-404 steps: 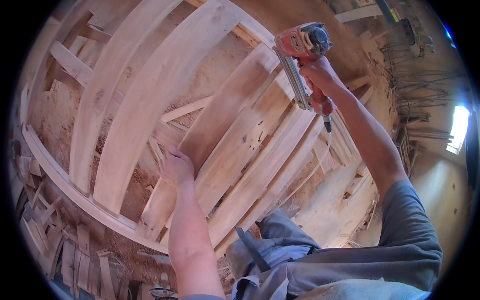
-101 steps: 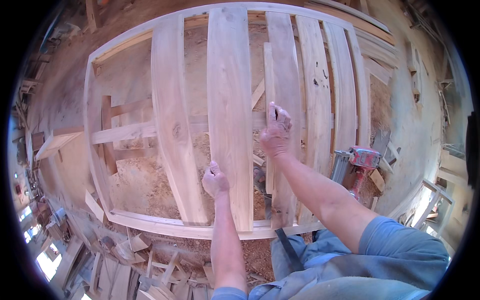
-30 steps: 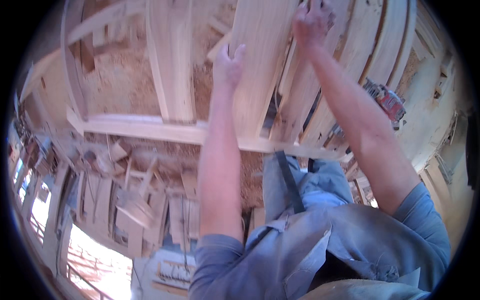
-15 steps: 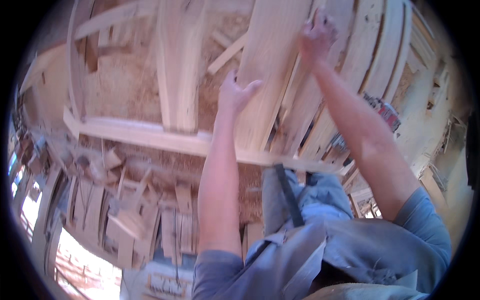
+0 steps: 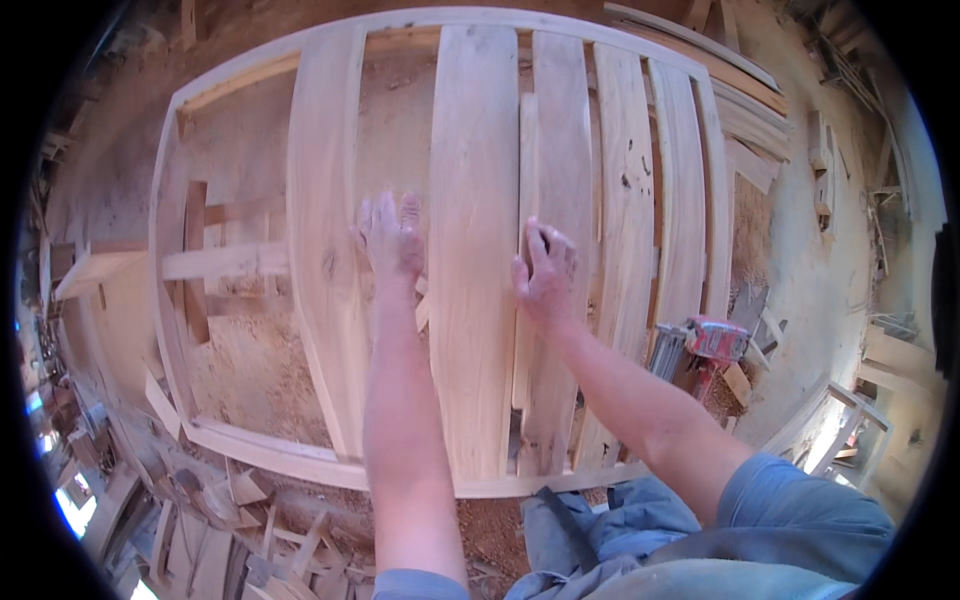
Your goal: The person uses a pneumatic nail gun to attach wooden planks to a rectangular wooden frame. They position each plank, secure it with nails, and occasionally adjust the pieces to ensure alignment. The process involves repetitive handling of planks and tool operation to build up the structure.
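A large rectangular wooden frame (image 5: 262, 455) lies before me with several pale planks across it. My left hand (image 5: 392, 238) is open, fingers spread, over the gap beside the right edge of the left plank (image 5: 325, 180). To its right lies a wide plank (image 5: 475, 180). My right hand (image 5: 548, 278) is just past that plank, over a narrow strip (image 5: 528, 150) and the neighbouring plank (image 5: 562, 130). Its fingers are partly bent and the thumb stands apart; nothing shows in its grasp. Whether its fingertips press on the wood cannot be made out.
A red nail gun (image 5: 715, 340) sits just outside the frame on the right. Stacked boards (image 5: 735, 90) lie beyond the far right corner. Wood offcuts (image 5: 205, 540) litter the lower left. A knotted plank (image 5: 625, 180) lies right of my right hand.
My view has shifted, and the whole frame now shows. My right hand has come nearer from the far end of the planks. My left hand has moved from the wide plank toward the left plank.
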The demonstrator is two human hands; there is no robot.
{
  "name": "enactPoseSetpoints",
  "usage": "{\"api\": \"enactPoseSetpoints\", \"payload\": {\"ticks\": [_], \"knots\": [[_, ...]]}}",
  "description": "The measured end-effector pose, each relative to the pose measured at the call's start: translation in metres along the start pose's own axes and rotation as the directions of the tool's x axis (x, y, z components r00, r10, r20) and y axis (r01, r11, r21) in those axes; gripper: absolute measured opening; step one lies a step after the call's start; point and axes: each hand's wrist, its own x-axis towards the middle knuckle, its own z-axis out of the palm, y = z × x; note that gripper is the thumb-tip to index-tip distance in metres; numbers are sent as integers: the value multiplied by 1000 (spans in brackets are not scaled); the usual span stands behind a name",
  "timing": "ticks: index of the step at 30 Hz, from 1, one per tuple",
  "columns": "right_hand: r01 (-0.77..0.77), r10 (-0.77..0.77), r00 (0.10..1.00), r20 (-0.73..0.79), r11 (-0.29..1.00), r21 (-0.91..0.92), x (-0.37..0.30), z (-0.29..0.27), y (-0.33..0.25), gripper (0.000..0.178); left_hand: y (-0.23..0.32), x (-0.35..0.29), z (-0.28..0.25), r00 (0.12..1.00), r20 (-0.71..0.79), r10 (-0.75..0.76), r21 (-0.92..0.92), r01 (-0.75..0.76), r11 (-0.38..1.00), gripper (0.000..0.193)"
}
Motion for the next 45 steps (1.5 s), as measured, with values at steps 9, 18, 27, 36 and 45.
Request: {"api": "enactPoseSetpoints", "payload": {"ticks": [9,18,27,36,45], "knots": [[28,-28,1000,-6,999,-31,3,-7,8,69,72,-17,35,990,-31,-138,175,142,974,64],[423,-434,898,72,897,128,158,-37,-50,67,76,-35,36,992,-96,-86,230,106,967,60],[732,-694,614,376,679,57,255,64,-33,75,73,-38,41,995,-51,-83,208,92,974,60],[718,-619,562,549,695,49,263,59,-45,65,77,-40,37,982,-131,-139,236,167,957,60],[334,-440,887,142,821,463,227,-16,21,52,82,-65,38,984,-90,-152,289,172,942,58]]}}
